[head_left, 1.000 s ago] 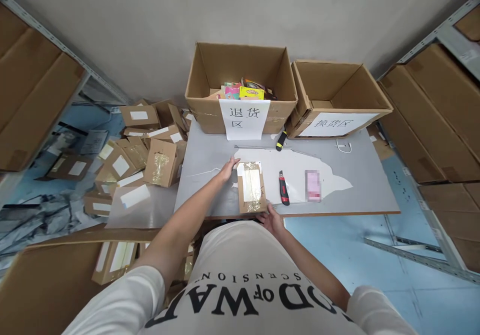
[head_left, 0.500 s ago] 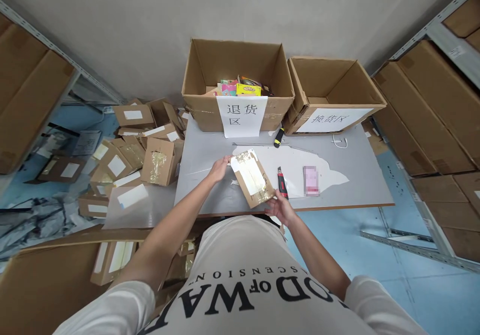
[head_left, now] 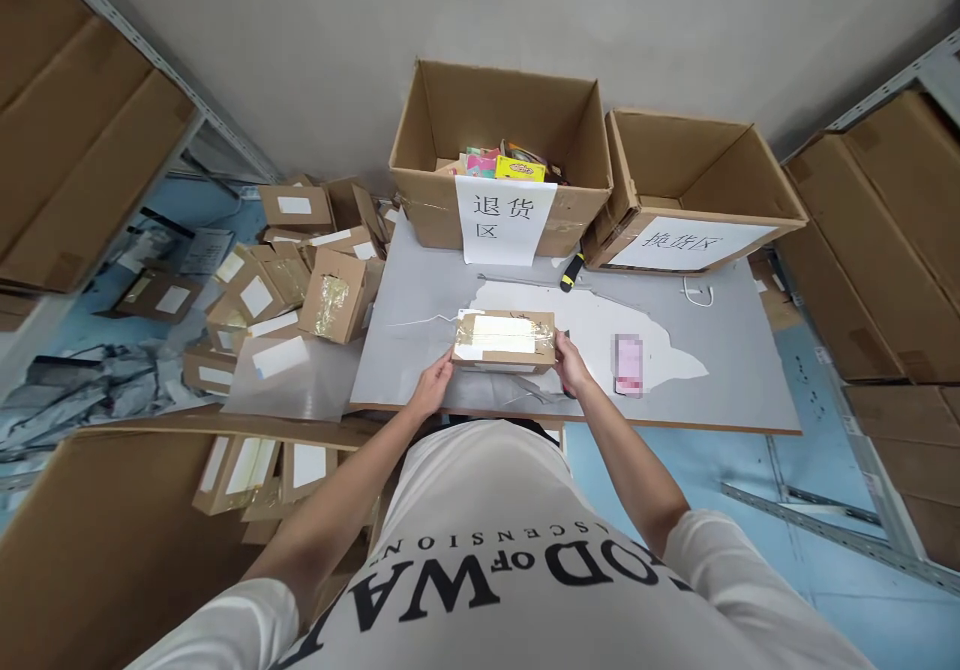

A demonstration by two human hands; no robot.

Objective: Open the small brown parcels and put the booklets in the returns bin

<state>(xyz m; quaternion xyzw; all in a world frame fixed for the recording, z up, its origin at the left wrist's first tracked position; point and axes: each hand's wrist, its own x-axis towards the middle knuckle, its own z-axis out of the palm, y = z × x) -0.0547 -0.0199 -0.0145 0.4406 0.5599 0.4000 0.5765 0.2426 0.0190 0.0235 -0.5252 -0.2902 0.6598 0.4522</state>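
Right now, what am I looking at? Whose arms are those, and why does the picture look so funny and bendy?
There is no machine here. A person wears a camera on their head, looking down, so you see their own arms and white shirt; the lens bends the picture. Their left hand and right hand hold a small brown cardboard parcel with a white label and shiny tape, one hand at each end, over a grey table. On the table stand a big open cardboard box with colourful packets inside and a second open cardboard box, each with a paper sign. A yellow-handled tool lies between them. More small brown parcels are piled at the left.
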